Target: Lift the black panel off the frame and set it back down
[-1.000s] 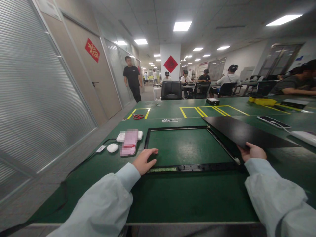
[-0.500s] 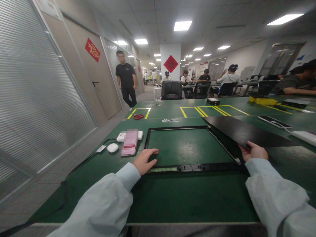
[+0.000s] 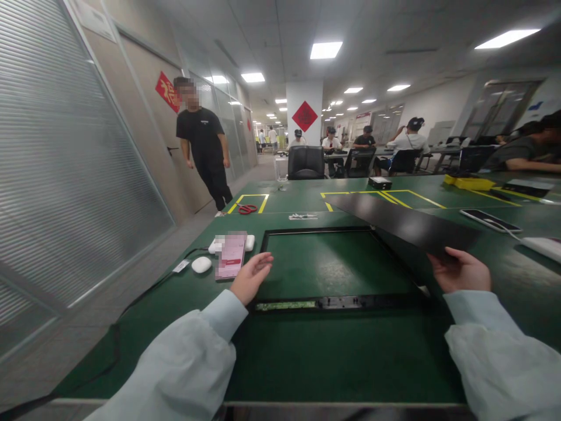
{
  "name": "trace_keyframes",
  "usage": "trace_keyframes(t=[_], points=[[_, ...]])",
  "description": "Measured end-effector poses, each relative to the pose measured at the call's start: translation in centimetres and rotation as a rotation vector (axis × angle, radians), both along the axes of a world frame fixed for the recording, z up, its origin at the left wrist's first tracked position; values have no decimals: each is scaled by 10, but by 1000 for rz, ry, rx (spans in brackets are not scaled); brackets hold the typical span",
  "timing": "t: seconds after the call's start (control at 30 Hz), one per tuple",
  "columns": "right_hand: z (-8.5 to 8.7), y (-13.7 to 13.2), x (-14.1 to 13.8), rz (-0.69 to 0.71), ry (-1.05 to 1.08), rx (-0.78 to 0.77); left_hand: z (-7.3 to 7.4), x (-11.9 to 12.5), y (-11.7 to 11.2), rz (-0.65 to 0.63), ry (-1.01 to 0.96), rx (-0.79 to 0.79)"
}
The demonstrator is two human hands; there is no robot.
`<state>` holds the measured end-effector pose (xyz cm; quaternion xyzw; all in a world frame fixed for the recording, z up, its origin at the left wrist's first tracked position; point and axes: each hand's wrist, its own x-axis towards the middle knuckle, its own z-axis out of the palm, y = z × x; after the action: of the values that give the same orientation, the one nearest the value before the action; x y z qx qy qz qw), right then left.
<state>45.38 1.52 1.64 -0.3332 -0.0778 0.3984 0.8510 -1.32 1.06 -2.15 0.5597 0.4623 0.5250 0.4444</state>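
A thin, flat black panel (image 3: 407,217) is tilted over the right side of a rectangular black frame (image 3: 372,302). My right hand (image 3: 462,270) grips the panel's near edge, thumb on top and fingers underneath. The frame lies flat on the green table (image 3: 350,351), whose top shows through its opening. Along the frame's near bar runs a green circuit strip (image 3: 286,306). Just above the near left corner of the frame, my left hand (image 3: 250,277) is open and empty, fingers stretched out. The panel hides part of the frame's right side.
Left of the frame lie a pink phone (image 3: 231,256) and a white rounded case (image 3: 201,265). Red scissors (image 3: 248,209) and small white pieces (image 3: 303,216) lie beyond. Another phone (image 3: 489,220) is at right, near a yellow tray (image 3: 468,182). A person (image 3: 202,146) walks at left.
My right hand has raised the panel, which has shifted left over the frame and tilted more. My left hand has lifted slightly off the frame's corner. The walking person has come closer.
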Motion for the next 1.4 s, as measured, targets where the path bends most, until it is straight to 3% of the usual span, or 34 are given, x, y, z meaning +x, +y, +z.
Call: trace_keyframes(t=[0.17,0.3,0.4,0.53,0.8,0.97,1.07,1.4], points=[[13,-12,-10,150,38,-131,13,5,-6,22,-452,-136],[5,-10,-10,246,-16,-198,27,7,-8,-13,-654,-271],[-4,-9,-10,362,-233,-221,35,5,-7,-25,-751,-365],[-9,-13,-13,555,-544,-200,40,1,-10,25,-789,-375],[-9,-8,-26,801,-668,-354,58,-4,-25,95,-641,-246],[-16,-2,-28,743,-685,-321,64,-6,-25,139,-614,-170],[-18,1,-31,612,-672,-376,60,-6,-24,123,-590,-149],[-41,14,-7,175,-1039,-572,24,2,-13,56,-568,-184]])
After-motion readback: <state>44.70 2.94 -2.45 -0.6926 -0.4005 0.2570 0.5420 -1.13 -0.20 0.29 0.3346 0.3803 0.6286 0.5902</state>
